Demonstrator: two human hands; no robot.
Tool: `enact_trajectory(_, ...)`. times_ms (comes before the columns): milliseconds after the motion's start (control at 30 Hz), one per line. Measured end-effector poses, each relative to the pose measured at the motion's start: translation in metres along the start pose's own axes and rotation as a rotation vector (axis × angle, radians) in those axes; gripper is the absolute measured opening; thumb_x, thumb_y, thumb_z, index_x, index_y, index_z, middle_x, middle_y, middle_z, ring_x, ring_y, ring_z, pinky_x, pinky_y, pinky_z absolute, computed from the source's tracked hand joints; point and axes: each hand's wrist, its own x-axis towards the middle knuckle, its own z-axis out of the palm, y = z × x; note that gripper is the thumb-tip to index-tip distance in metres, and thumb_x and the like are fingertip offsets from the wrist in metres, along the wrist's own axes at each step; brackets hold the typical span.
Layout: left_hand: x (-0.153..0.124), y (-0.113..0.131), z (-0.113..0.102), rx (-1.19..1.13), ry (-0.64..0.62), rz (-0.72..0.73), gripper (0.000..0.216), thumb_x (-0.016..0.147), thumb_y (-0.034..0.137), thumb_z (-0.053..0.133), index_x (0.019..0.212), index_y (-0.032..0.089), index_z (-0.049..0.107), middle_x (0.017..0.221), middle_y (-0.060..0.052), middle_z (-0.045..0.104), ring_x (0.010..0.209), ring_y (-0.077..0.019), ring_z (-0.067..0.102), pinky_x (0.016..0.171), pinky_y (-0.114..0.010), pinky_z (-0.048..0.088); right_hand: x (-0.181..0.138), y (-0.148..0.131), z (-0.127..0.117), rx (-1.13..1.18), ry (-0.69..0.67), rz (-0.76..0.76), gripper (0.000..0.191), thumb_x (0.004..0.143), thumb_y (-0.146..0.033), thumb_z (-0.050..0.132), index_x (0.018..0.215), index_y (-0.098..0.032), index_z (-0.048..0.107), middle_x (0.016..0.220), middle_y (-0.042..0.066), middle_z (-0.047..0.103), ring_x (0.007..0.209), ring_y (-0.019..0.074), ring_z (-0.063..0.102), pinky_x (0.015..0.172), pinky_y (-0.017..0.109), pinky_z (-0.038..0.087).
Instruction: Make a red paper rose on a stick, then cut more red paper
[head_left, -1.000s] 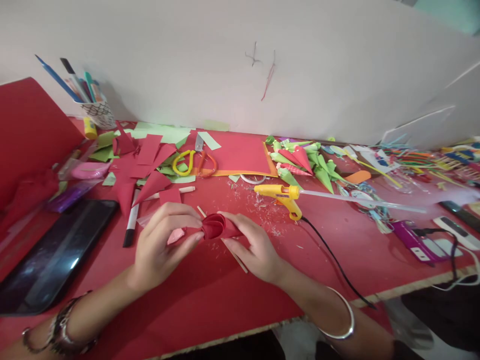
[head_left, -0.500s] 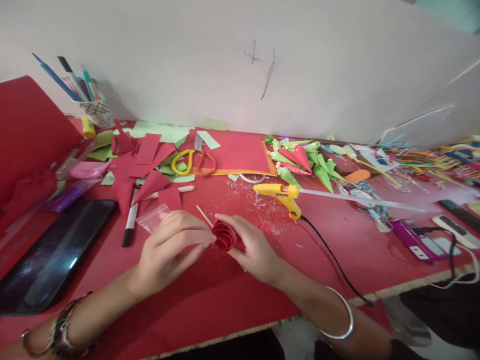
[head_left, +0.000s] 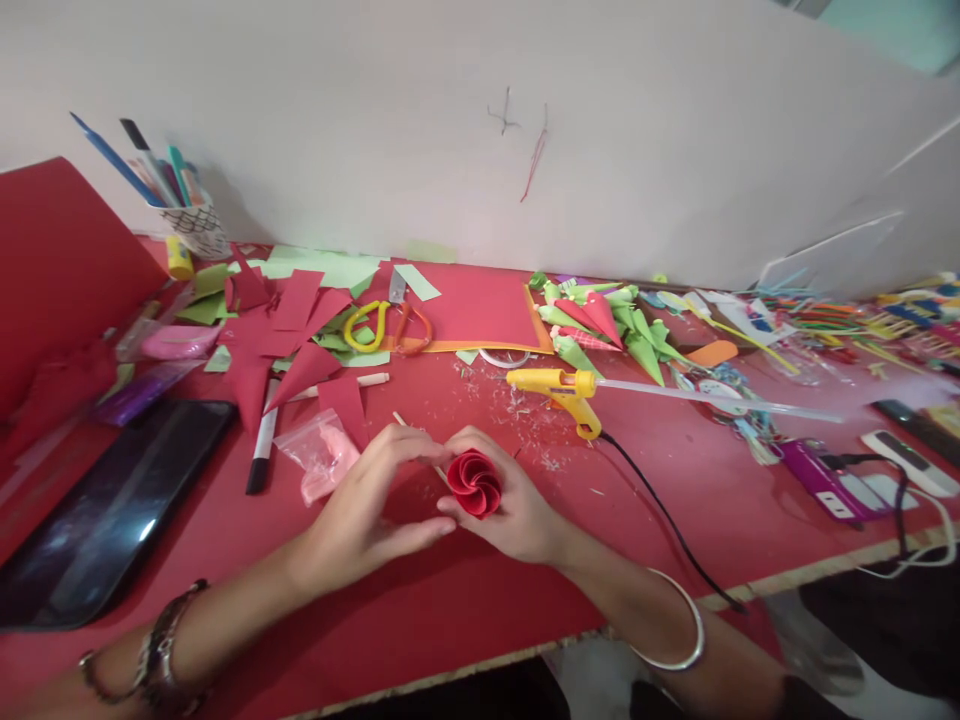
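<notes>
My right hand is wrapped round a red paper flower, whose swirled folds face up toward me. To its left, my left hand holds nothing. Its thumb and fingers are spread in a curve, with the fingertips close to the flower and the right fingers; whether they touch I cannot tell. A thin wooden stick shows just beyond the left fingers, its lower part hidden by them. Ahead and to the right lies a yellow glue gun with a long clear glue stick in its back.
Red paper pieces, scissors and green and red paper cones lie along the back. A phone, a marker and a small plastic bag are at left. A purple power strip sits at right.
My left fingers have let go of the flower's edge and spread apart. The flower has turned in my right hand and shifted slightly right, its folds now a tighter, even swirl.
</notes>
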Motion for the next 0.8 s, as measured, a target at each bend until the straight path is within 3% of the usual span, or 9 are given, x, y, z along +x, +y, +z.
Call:
enact_trajectory(100, 0.0, 0.0, 0.003, 0.001, 0.007, -0.016, 0.047, 0.072, 0.029, 0.065, 0.11, 0.02, 0.039, 0.099, -0.007, 0.049, 0.092, -0.0199, 0.049, 0.077, -0.033, 0.045, 0.001, 0.001, 0.0, -0.045, -0.019, 0.002, 0.019, 0.078, -0.025, 0.057, 0.092, -0.02, 0.046, 0.089, 0.002, 0.045, 0.085, 0.014, 0.049, 0.078, 0.03, 0.043)
enact_trajectory(200, -0.001, 0.0, 0.009, 0.007, -0.011, -0.038, 0.053, 0.069, 0.033, 0.067, 0.112, 0.02, 0.039, 0.102, -0.008, 0.047, 0.093, -0.0208, 0.048, 0.078, -0.034, 0.045, 0.0, 0.004, 0.0, -0.117, -0.024, 0.006, 0.02, 0.077, -0.032, 0.058, 0.088, -0.02, 0.046, 0.083, 0.001, 0.044, 0.076, 0.0138, 0.047, 0.07, 0.028, 0.043)
enact_trajectory(433, -0.004, 0.006, 0.021, -0.051, 0.102, -0.069, 0.042, 0.07, 0.028, 0.067, 0.105, 0.022, 0.044, 0.097, -0.006, 0.043, 0.09, -0.0195, 0.046, 0.077, -0.033, 0.045, -0.003, 0.01, 0.007, -0.126, -0.02, -0.032, 0.039, 0.077, -0.055, 0.046, 0.092, -0.019, 0.045, 0.086, 0.004, 0.047, 0.077, 0.0165, 0.047, 0.07, 0.031, 0.043)
enact_trajectory(667, 0.0, 0.006, 0.019, -0.178, 0.083, -0.073, 0.04, 0.075, 0.038, 0.06, 0.111, 0.027, 0.048, 0.1, -0.006, 0.04, 0.096, -0.0219, 0.043, 0.083, -0.038, 0.043, -0.007, 0.013, 0.011, -0.014, -0.086, 0.029, 0.037, 0.077, -0.04, 0.055, 0.105, -0.021, 0.04, 0.101, 0.006, 0.047, 0.092, 0.0178, 0.05, 0.079, 0.034, 0.044)
enact_trajectory(800, 0.001, 0.004, 0.016, -0.212, 0.063, -0.062, 0.037, 0.074, 0.038, 0.061, 0.107, 0.026, 0.051, 0.096, -0.005, 0.041, 0.091, -0.0205, 0.045, 0.08, -0.036, 0.044, -0.005, 0.012, 0.009, 0.016, -0.122, -0.004, 0.041, 0.077, -0.05, 0.051, 0.106, -0.02, 0.044, 0.103, 0.007, 0.05, 0.094, 0.0193, 0.05, 0.082, 0.036, 0.042)
